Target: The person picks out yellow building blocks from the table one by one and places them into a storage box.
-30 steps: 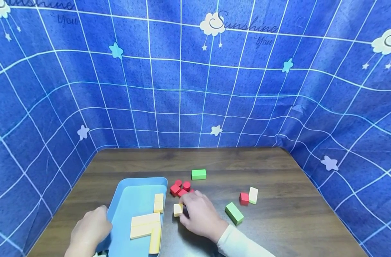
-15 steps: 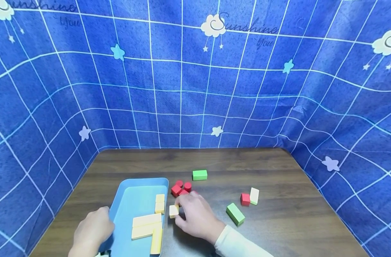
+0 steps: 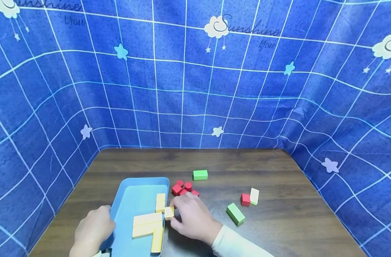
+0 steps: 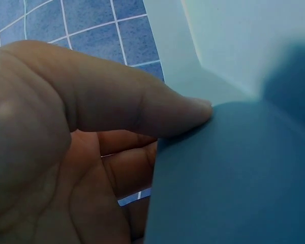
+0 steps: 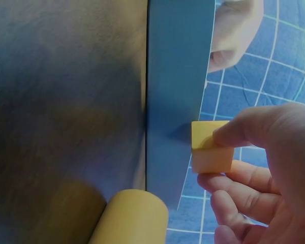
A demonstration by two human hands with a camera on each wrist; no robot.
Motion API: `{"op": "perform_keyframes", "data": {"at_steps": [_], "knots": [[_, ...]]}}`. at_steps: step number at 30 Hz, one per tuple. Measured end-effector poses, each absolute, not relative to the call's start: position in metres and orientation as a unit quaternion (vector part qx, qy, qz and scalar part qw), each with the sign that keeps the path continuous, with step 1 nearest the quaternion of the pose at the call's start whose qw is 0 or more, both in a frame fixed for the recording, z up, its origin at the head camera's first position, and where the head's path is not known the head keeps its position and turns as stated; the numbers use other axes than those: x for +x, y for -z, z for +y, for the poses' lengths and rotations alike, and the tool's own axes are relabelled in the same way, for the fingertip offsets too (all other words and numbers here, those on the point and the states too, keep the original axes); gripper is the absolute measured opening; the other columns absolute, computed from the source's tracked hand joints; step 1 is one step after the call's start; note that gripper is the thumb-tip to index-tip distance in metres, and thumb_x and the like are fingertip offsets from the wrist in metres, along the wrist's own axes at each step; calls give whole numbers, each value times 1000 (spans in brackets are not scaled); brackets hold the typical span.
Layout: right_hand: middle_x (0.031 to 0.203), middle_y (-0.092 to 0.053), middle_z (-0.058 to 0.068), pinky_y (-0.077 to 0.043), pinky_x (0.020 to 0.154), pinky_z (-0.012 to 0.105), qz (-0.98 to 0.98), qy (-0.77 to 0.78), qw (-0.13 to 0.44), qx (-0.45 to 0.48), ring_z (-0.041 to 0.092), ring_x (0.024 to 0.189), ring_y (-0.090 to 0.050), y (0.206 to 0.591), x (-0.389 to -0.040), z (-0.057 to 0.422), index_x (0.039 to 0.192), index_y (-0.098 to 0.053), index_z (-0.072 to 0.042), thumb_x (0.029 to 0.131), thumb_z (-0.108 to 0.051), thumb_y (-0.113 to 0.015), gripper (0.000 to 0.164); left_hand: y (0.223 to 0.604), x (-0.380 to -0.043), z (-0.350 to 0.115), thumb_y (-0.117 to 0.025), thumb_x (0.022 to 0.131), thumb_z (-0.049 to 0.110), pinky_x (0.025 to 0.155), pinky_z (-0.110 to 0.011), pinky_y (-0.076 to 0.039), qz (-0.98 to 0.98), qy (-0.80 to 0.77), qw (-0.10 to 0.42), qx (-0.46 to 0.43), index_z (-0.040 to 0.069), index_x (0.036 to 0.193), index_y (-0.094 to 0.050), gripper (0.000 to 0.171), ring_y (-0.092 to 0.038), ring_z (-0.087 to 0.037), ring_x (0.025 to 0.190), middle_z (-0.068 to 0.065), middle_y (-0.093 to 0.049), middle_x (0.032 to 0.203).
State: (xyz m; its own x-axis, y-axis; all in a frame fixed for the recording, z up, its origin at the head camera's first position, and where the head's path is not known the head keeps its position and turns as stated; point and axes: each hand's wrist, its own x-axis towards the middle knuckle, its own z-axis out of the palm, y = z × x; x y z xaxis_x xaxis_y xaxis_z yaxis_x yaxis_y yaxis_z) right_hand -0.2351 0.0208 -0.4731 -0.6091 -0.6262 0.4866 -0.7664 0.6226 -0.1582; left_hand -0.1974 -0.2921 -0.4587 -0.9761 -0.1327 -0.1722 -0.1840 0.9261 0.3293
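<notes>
In the head view, my right hand (image 3: 195,218) pinches a small yellow cube (image 3: 169,213) between thumb and fingers at the right rim of a blue tray (image 3: 144,181). The right wrist view shows the cube (image 5: 212,146) overlapping the tray's wall edge. My left hand (image 3: 95,228) grips the tray's left wall, its thumb (image 4: 178,109) pressed on the inner face and fingers behind. Inside the tray lie two small yellow cubes (image 3: 160,202), two long yellow blocks (image 3: 147,225) and a yellow cylinder (image 3: 156,240). A yellow cylinder (image 5: 132,218) also shows low in the right wrist view.
Several red blocks (image 3: 177,189) cluster just beyond my right hand. One green block (image 3: 200,175) lies farther back, another (image 3: 235,214) to the right. A red cube (image 3: 245,199) sits beside a pale block (image 3: 254,196). Blue patterned cloth (image 3: 195,89) surrounds the wooden table (image 3: 246,164).
My right hand has carried the yellow cube leftward from beside the red blocks to the tray's right rim. My left hand keeps its grip on the tray. The view has shifted slightly.
</notes>
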Motion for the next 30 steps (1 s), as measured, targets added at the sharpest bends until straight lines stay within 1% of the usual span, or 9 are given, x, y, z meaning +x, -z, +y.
{"op": "perform_keyframes", "data": {"at_steps": [5,10,15,21,24,30], "knots": [[77,-56,-14,-37,61,22,-877,-180,202,397,5,74,-36,471,-234,19,91,-56,-22,75,-33,-68,23,458,-197,-293,-53,78,6,59,-56,-48,979,-176,68,-81,-2,108,-61,32,-59,-35,76,-22,-64,94],[77,-56,-13,-37,61,22,-872,-183,209,403,5,75,-38,469,-232,17,90,-57,-22,75,-33,-68,22,458,-196,-293,-52,78,6,58,-55,-47,979,-178,64,-79,-1,106,-62,30,-59,-33,75,-21,-64,92],[77,-57,-12,-40,64,24,-865,-190,220,409,5,77,-39,467,-230,14,91,-57,-21,74,-33,-67,23,460,-196,-294,-51,79,6,59,-56,-48,978,-180,68,-79,-2,109,-61,33,-59,-34,76,-22,-64,94],[80,-57,-13,-38,64,21,-861,-191,217,418,6,74,-38,470,-229,10,90,-57,-21,74,-33,-67,23,464,-196,-293,-51,79,5,61,-57,-49,977,-187,64,-78,-2,115,-59,37,-59,-38,79,-23,-64,98],[81,-58,-14,-36,65,20,-861,-188,215,422,6,73,-37,471,-228,8,90,-56,-21,74,-33,-67,22,465,-195,-291,-52,79,5,60,-57,-48,978,-187,57,-79,-2,112,-60,35,-59,-38,78,-23,-64,97],[82,-59,-14,-36,63,20,-852,-196,220,432,4,72,-37,471,-228,3,90,-56,-21,74,-32,-68,22,463,-194,-292,-53,79,7,58,-56,-48,978,-184,47,-87,-1,105,-62,29,-59,-35,74,-21,-65,91]]}}
